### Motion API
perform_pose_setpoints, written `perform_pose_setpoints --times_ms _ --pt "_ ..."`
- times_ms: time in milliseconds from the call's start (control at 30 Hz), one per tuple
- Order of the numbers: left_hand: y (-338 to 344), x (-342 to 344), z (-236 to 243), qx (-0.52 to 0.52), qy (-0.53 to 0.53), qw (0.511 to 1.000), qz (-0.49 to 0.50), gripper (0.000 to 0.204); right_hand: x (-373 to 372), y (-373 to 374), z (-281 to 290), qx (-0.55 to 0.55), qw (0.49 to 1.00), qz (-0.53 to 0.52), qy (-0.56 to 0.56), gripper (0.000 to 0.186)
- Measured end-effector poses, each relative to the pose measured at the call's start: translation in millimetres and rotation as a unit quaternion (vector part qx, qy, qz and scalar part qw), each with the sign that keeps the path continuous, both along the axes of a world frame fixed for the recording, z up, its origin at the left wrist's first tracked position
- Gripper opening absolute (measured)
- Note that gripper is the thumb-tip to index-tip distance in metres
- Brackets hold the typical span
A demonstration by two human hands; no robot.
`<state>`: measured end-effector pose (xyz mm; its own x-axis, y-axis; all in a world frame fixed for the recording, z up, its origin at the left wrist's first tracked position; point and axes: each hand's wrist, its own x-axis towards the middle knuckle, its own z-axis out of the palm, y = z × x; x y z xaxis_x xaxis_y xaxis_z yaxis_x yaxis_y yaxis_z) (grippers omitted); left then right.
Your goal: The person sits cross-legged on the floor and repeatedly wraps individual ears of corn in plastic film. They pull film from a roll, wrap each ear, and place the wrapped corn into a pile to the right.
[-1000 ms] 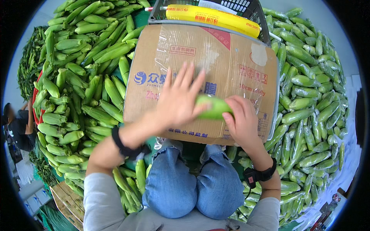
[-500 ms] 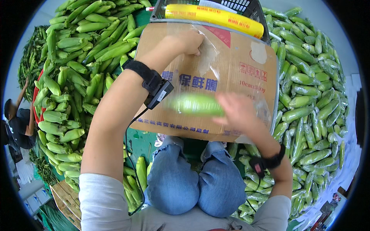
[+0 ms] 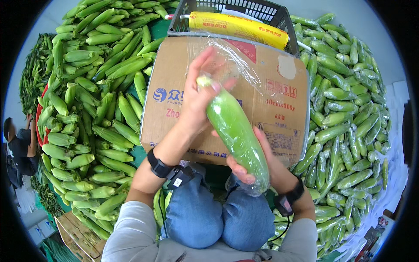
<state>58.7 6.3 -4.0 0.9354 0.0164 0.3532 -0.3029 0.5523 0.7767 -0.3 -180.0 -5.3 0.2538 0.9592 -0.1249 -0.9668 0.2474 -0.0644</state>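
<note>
An ear of corn [image 3: 238, 131] in its green husk, with clear film around it, is tilted above the cardboard box. At its pale upper end is my left hand [image 3: 198, 94], the thumb pressed on the corn and the other fingers stretched up behind clear plastic film [image 3: 231, 59]. My right hand [image 3: 257, 159] wraps round the lower part, fingers on one side and palm on the other. Loose film bunches at the lower tip. Beneath the hands, the cardboard box [image 3: 170, 126] forms a flat surface over my knees.
Unwrapped corn [image 3: 83, 153] is heaped on the left, film-wrapped corn [image 3: 340, 118] on the right. Beyond the box, a black crate [image 3: 270, 13] has a yellow roll of film [image 3: 238, 28] across it. A person [image 3: 22, 148] stands at the far left.
The corn has turned from lying level over the box to a steep tilt nearer me. My left hand has come back from the box's far edge to the corn's upper end.
</note>
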Motion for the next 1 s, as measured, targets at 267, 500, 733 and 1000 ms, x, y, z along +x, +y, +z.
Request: perform_pose_setpoints --times_ms 267,500,733,1000 --pt "23.8 -0.2 -9.2 -0.078 0.299 0.947 0.094 0.015 5.9 -7.7 -24.3 -0.322 0.846 -0.066 -0.419 0.081" --pt "37.6 -23.3 -67.7 0.05 0.353 0.913 0.197 0.033 19.0 -26.3 31.5 -0.468 0.242 -0.128 -0.841 0.063" --pt "41.8 -69.8 4.1 0.15 0.243 0.943 -0.171 0.05 64.1 -105.4 25.5 -0.448 0.195 -0.496 -0.717 0.065" --pt "20.8 -80.7 56.1 0.49 -0.248 0.829 -0.102 0.086 50.2 -133.0 13.0 -0.264 0.686 -0.426 -0.528 0.053"
